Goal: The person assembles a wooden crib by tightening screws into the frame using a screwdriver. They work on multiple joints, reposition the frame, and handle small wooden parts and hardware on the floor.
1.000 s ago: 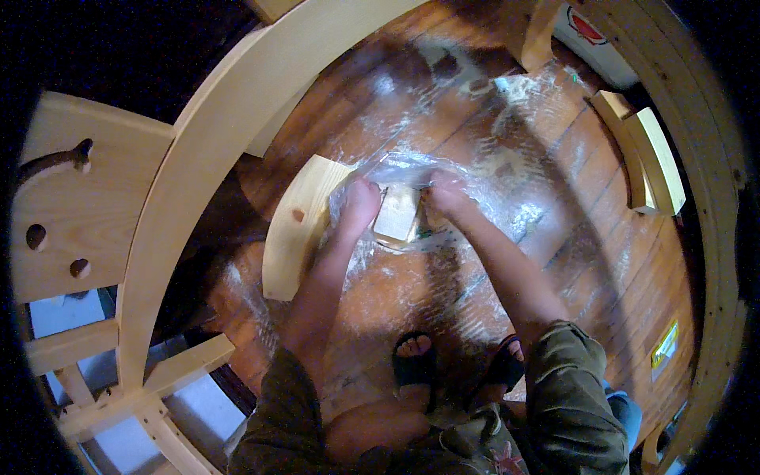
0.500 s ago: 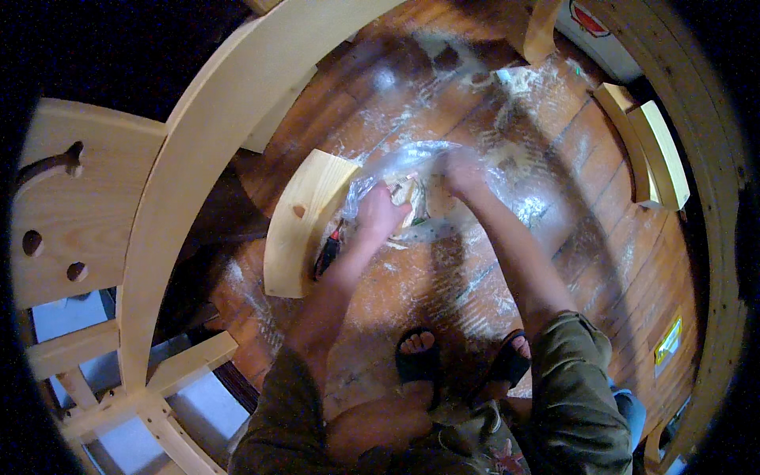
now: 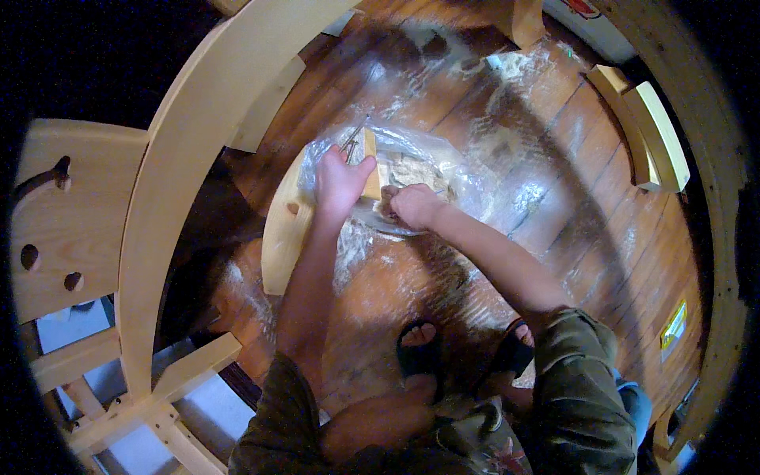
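Note:
My left hand (image 3: 339, 182) is closed around long thin metal screws (image 3: 353, 142), which point up past my fingers. A pale wooden block (image 3: 372, 176) lies against its thumb; whether that hand grips the block too is unclear. My right hand (image 3: 416, 206) is closed by the block's lower end, fingertips together, and what they hold is hidden. Beneath both hands a clear plastic bag (image 3: 463, 170) spreads on the floor, with sawdust (image 3: 416, 170) in it. A curved wooden piece (image 3: 277, 245) with a small hole lies beside my left forearm, partly under the bag's edge.
A large curved wooden frame (image 3: 150, 198) arches around me. Two curved wooden pieces (image 3: 655, 134) lean at the far right. Sawdust streaks the plank floor (image 3: 586, 229). A yellow-edged packet (image 3: 674, 326) lies at right, and my sandalled feet (image 3: 418, 352) stand close by.
My left hand has moved left and up, lifting the screws off the bag. My right hand has come left and down toward it. A red-and-black tool beside the curved piece no longer shows.

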Demonstrator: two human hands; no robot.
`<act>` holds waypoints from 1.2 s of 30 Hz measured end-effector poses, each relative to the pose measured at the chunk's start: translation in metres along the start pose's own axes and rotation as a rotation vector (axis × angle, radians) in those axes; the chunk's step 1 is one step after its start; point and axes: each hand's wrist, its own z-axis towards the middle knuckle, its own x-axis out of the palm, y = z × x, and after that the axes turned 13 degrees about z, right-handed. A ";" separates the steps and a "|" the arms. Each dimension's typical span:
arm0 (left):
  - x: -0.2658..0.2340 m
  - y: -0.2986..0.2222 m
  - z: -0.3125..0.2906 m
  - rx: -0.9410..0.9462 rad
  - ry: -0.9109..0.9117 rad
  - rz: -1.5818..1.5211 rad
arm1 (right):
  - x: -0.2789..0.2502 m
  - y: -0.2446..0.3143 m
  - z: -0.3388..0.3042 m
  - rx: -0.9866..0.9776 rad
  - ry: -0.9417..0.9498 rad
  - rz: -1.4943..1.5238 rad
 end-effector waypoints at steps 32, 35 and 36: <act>0.053 -0.013 -0.029 0.142 0.363 0.155 | -0.018 -0.056 -0.067 0.468 -0.309 0.127; 0.060 -0.015 -0.029 0.136 0.429 0.158 | 0.010 -0.084 -0.061 0.320 -0.565 0.078; 0.061 -0.014 -0.030 0.143 0.412 0.168 | 0.009 -0.084 -0.061 0.351 -0.499 0.090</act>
